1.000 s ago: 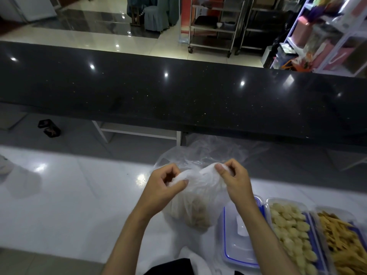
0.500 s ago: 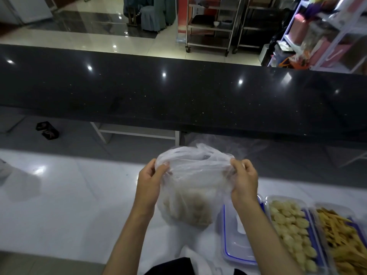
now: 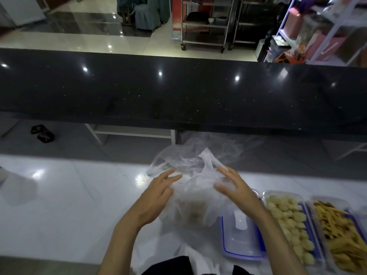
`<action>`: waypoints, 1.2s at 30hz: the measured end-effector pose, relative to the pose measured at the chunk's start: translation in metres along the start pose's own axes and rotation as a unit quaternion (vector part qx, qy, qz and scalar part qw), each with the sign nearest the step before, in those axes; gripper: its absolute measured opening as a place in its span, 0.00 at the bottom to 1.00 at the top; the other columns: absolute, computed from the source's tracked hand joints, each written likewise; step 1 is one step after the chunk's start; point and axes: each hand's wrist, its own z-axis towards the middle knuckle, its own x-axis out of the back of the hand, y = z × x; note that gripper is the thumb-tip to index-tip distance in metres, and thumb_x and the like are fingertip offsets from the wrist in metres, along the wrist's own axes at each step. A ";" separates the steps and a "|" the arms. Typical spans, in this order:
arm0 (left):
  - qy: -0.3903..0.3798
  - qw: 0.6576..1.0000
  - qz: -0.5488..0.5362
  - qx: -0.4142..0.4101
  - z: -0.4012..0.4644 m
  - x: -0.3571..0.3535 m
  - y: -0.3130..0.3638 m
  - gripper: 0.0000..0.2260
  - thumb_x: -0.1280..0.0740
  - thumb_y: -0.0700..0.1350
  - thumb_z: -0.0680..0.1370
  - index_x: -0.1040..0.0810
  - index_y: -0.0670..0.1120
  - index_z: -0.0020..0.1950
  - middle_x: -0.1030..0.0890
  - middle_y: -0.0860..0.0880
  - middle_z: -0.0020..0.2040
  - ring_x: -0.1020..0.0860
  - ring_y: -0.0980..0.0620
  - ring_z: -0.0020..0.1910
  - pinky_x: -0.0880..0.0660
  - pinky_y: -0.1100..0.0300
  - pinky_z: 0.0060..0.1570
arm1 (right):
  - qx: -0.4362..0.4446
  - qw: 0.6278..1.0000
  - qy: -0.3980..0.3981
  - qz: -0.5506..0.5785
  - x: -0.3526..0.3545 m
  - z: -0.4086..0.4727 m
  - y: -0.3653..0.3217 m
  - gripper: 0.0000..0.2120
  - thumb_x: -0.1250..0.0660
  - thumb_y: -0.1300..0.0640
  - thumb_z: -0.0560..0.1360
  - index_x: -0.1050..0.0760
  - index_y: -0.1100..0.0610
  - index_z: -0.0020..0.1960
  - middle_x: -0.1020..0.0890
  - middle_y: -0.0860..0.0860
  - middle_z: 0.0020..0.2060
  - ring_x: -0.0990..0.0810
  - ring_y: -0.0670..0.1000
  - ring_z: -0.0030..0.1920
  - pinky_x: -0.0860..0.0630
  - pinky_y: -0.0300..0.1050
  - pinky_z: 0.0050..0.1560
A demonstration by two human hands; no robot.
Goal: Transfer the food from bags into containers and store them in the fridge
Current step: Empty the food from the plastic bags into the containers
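Both hands (image 3: pixel 156 197) (image 3: pixel 236 187) have released the bag (image 3: pixel 194 195), fingers now straight against its limp, slippery film; gripping its handles looks safest.

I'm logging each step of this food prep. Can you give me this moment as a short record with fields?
surface: white counter
bag: clear plastic bag, mouth open, pale food inside
left hand: left hand open, fingers at the bag's left side
right hand: right hand open, fingers at the bag's right side
empty container: blue-rimmed container right of the bag
filled containers: round pale pieces; yellow strips at far right
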 end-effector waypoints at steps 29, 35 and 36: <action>0.210 0.954 -0.213 -0.027 0.004 -0.031 0.109 0.07 0.40 0.39 0.85 0.23 0.47 0.54 0.17 0.54 0.46 0.18 0.60 0.44 0.22 0.65 0.41 | -0.096 0.911 0.084 0.393 0.009 -0.050 -0.037 0.17 0.37 0.56 0.83 0.22 0.72 0.57 0.16 0.65 0.41 0.16 0.61 0.41 0.18 0.56 0.43; 0.157 0.958 -0.228 -0.082 0.023 -0.070 0.156 0.10 0.37 0.37 0.83 0.22 0.51 0.52 0.16 0.54 0.47 0.17 0.53 0.47 0.18 0.53 0.47 | -0.069 0.869 0.155 0.465 0.053 -0.100 -0.027 0.13 0.35 0.55 0.75 0.13 0.60 0.43 0.15 0.60 0.37 0.14 0.55 0.36 0.16 0.50 0.36; 0.147 0.958 -0.230 -0.089 0.026 -0.080 0.165 0.10 0.38 0.37 0.83 0.22 0.50 0.51 0.16 0.54 0.46 0.17 0.53 0.46 0.18 0.52 0.47 | -0.075 0.855 0.176 0.482 0.061 -0.108 -0.021 0.13 0.34 0.54 0.75 0.14 0.61 0.47 0.14 0.60 0.39 0.14 0.55 0.37 0.17 0.49 0.35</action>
